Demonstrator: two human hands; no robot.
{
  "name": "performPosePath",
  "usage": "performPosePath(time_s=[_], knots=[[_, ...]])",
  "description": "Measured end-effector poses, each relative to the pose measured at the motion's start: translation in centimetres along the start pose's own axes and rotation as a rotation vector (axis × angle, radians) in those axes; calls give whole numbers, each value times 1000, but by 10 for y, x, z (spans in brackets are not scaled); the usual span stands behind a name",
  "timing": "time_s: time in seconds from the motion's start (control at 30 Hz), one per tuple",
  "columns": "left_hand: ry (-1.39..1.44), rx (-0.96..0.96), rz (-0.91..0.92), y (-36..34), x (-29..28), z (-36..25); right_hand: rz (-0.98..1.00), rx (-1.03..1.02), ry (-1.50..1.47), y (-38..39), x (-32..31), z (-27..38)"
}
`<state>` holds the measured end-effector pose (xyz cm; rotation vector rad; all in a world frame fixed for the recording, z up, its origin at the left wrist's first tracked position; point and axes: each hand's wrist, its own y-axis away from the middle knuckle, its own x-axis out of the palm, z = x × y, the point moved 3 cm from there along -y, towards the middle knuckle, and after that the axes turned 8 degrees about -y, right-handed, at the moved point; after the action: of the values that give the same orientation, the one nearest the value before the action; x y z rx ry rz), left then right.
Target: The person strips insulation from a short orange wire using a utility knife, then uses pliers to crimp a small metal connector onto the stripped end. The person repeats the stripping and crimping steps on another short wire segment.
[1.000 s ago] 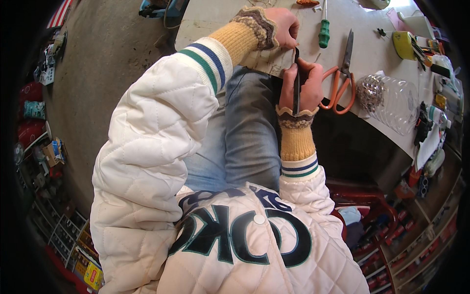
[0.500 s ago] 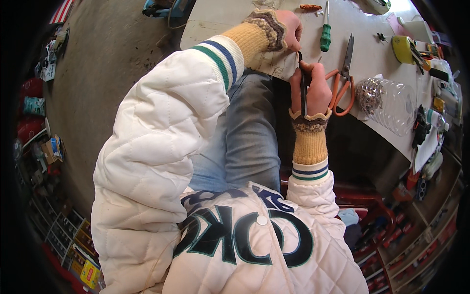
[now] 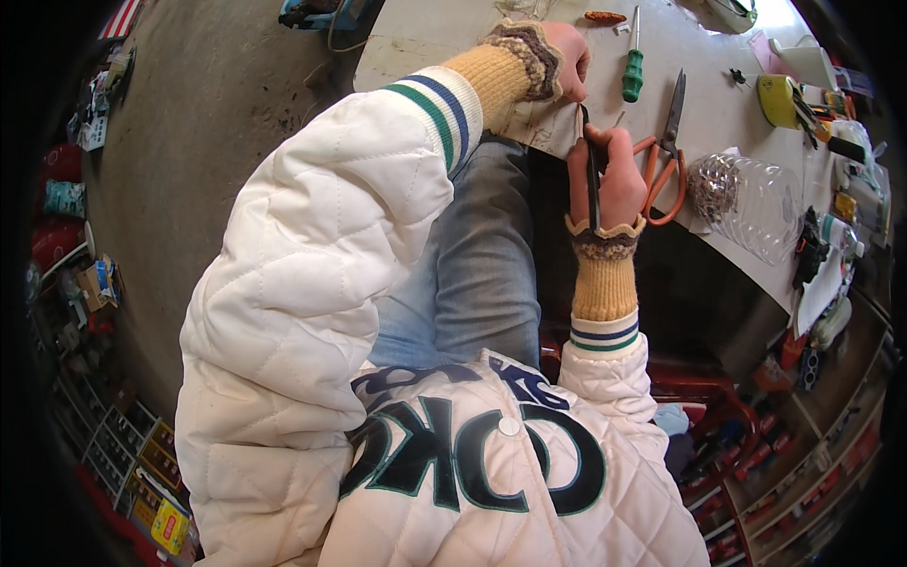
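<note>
My right hand (image 3: 619, 184) is closed around a slim black tool (image 3: 593, 189), long and narrow like tweezers; its kind is not certain. The tool's back end reaches to my knitted cuff, and its tip points away from me. Just beyond that tip, at the near edge of the white table (image 3: 402, 52), my left hand (image 3: 565, 61) has its fingers pinched together. Whatever sits between them is hidden. Right of my hands lie a green-handled screwdriver (image 3: 633, 76) and orange-handled scissors (image 3: 667, 156).
A clear plastic jar (image 3: 756, 203) lies on its side with small metallic pieces in it. Farther right stands a yellow-green container (image 3: 777, 102) holding tools. An orange-brown piece (image 3: 605, 17) lies at the far side. Shelving (image 3: 812, 444) is at the lower right.
The whole view has shifted slightly, with both hands and the tabletop a little farther right. My right hand has lowered slightly and still grips the black tool; my left stays pinched.
</note>
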<state>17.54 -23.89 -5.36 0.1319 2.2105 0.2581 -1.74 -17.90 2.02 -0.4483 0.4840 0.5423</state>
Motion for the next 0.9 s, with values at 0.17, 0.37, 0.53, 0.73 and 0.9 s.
performPosePath(time_s=[0.17, 0.37, 0.53, 0.73, 0.9], knots=[[-21, -30, -32, -6, 10, 2, 13, 16, 14, 2, -1, 1], [14, 12, 77, -13, 6, 8, -25, -52, 19, 5, 4, 1], [-54, 3, 78, -9, 4, 4, -13, -73, 35, 4, 4, 2], [-46, 16, 38, -2, 2, 3, -49, 27, -28, 1, 2, 6], [-35, 7, 16, -3, 6, 3, -81, 84, -77, 2, 5, 8]])
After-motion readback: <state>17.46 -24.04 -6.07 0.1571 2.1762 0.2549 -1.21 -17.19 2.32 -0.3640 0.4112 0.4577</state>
